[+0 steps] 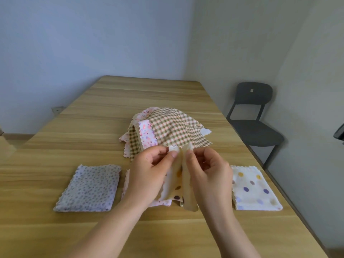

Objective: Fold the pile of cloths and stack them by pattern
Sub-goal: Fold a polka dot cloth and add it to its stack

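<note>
Dotted cloth (178,181) hangs at centre, lifted above table (130,94), top corners brought close together. Left hand (149,170) and right hand (208,170) each pinch corner between thumb and forefinger. Looks light, soft, floppy, not fragile; best held at corners or zigzag edge. Unfolded pile (175,127) lies just behind, gingham on top. Folded speckled stack (89,189) at left, folded big-dot stack (255,189) at right near table edge, pink folded cloth (162,202) beneath hands. Bare wood in front; chair (255,125) beyond right edge.
</note>
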Demonstrator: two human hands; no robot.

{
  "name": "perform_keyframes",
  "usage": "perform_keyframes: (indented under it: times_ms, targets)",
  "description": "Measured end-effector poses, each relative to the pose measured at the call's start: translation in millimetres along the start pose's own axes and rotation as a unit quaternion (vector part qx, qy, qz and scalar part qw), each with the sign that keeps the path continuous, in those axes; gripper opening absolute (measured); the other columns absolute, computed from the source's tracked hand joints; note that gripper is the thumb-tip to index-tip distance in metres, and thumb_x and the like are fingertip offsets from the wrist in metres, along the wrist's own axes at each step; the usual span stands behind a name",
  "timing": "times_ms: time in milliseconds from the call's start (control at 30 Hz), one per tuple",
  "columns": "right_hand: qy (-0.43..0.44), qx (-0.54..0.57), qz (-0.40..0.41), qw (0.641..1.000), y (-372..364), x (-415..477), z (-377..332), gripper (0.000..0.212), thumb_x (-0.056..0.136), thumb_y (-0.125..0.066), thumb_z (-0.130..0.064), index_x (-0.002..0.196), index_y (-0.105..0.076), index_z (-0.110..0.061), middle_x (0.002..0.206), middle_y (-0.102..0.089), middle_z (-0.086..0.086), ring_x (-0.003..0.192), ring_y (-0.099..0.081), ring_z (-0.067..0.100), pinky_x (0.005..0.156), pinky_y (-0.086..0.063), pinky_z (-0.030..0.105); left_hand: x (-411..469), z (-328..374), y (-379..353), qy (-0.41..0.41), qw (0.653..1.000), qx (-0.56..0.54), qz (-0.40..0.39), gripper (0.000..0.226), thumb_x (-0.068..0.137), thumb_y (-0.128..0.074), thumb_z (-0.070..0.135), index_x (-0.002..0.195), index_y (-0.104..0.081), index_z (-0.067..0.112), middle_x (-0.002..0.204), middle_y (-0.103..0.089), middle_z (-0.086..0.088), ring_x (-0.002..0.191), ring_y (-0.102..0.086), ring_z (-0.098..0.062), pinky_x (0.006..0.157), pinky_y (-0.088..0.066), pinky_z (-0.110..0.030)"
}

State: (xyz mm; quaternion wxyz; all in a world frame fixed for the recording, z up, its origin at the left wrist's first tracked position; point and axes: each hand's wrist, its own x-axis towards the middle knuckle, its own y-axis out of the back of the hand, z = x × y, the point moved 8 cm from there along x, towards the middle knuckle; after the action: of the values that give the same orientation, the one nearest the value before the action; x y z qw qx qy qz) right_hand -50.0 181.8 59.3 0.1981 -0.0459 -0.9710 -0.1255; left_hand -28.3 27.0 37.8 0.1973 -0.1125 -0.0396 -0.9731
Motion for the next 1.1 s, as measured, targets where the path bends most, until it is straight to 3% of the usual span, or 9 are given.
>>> perform_keyframes:
  times_ms: [200, 400, 567, 700, 767, 833, 900, 1000, 1100]
  targets:
    - [0.021, -0.007, -0.002, 1.0, -5, -4, -7, 0.013, 0.087, -0.069, -0.024, 0.074, -0.07, -0.021, 0.062, -0.067, -0.011, 0.056, -0.062, 0.008, 0.05, -0.047, 0.019, 0, -3, 1, 0.043, 0.996, -0.073, -0.016, 0.012, 0.089, -0.066, 0.016, 0.087, -0.078, 0.016, 0.074, -0.075, -0.003, 0.067, -0.069, -0.01, 0.064, -0.053, -0.023]
    - [0.042, 0.012, 0.025, 0.999, 0, -5, -14, 0.011, 0.087, -0.07, -0.02, 0.075, -0.071, -0.02, 0.062, -0.066, -0.012, 0.055, -0.06, 0.007, 0.049, -0.046, 0.017, 2, -4, 12, 0.037, 0.998, -0.048, 0.036, 0.011, 0.087, -0.068, 0.019, 0.082, -0.078, 0.02, 0.063, -0.07, 0.004, 0.057, -0.061, -0.004, 0.057, -0.048, -0.021]
    - [0.032, 0.02, -0.091, 0.995, -18, -9, -16, 0.021, 0.092, -0.059, -0.013, 0.084, -0.075, -0.025, 0.064, -0.069, -0.009, 0.057, -0.061, 0.007, 0.051, -0.045, 0.019, 0, -2, 6, 0.043, 0.997, -0.069, 0.011, 0.015, 0.09, -0.064, 0.021, 0.084, -0.078, 0.02, 0.067, -0.071, 0.002, 0.061, -0.062, -0.006, 0.058, -0.049, -0.023]
    - [-0.003, 0.045, -0.178, 0.983, -25, -9, -8, 0.046, 0.091, -0.045, 0.003, 0.099, -0.073, -0.034, 0.087, -0.072, -0.012, 0.082, -0.065, 0.004, 0.068, -0.049, 0.014, 1, 1, 9, 0.024, 0.999, -0.048, -0.007, 0.014, 0.089, -0.066, 0.03, 0.088, -0.078, 0.024, 0.072, -0.068, -0.015, 0.063, -0.058, -0.031, 0.065, -0.052, -0.044]
    - [-0.014, 0.041, -0.195, 0.98, -28, -9, -4, 0.051, 0.088, -0.042, 0.003, 0.105, -0.071, -0.035, 0.092, -0.071, -0.015, 0.091, -0.062, 0.0, 0.077, -0.048, 0.014, 2, 3, 10, 0.015, 0.999, -0.03, -0.014, 0.011, 0.087, -0.067, 0.03, 0.089, -0.078, 0.027, 0.08, -0.072, -0.02, 0.074, -0.066, -0.039, 0.076, -0.054, -0.055]
    - [-0.015, 0.029, -0.208, 0.978, -31, -9, -2, 0.05, 0.085, -0.04, -0.003, 0.111, -0.07, -0.033, 0.094, -0.069, -0.017, 0.092, -0.06, -0.002, 0.08, -0.047, 0.016, 2, 3, 12, 0.011, 1.0, -0.021, -0.007, 0.011, 0.087, -0.068, 0.029, 0.088, -0.078, 0.027, 0.079, -0.073, -0.016, 0.079, -0.068, -0.039, 0.081, -0.056, -0.052]
    - [-0.021, 0.021, -0.218, 0.976, -33, -10, 1, 0.051, 0.087, -0.038, 0.001, 0.113, -0.07, -0.03, 0.095, -0.066, -0.016, 0.089, -0.057, -0.003, 0.079, -0.044, 0.016, 3, 2, 13, 0.003, 1.0, -0.009, -0.007, 0.013, 0.089, -0.066, 0.027, 0.085, -0.078, 0.026, 0.073, -0.069, -0.019, 0.068, -0.062, -0.041, 0.074, -0.055, -0.051]
    - [-0.029, 0.01, -0.205, 0.978, -32, -9, 4, 0.051, 0.09, -0.04, 0.005, 0.108, -0.072, -0.03, 0.097, -0.064, -0.014, 0.085, -0.057, -0.003, 0.075, -0.042, 0.014, 5, -1, 16, 0.006, 1.0, -0.01, 0.001, 0.021, 0.092, -0.062, 0.021, 0.078, -0.075, 0.012, 0.063, -0.057, -0.025, 0.058, -0.05, -0.026, 0.061, -0.048, -0.044]
    - [-0.045, 0.018, -0.119, 0.992, -18, -4, 10, 0.036, 0.091, -0.049, -0.004, 0.095, -0.073, -0.031, 0.092, -0.066, -0.01, 0.065, -0.056, 0.0, 0.058, -0.038, 0.011, 6, -5, 21, 0.032, 0.999, -0.015, 0.029, 0.026, 0.092, -0.061, 0.019, 0.075, -0.065, -0.001, 0.051, -0.045, 0.0, 0.05, -0.04, -0.012, 0.053, -0.035, -0.028]
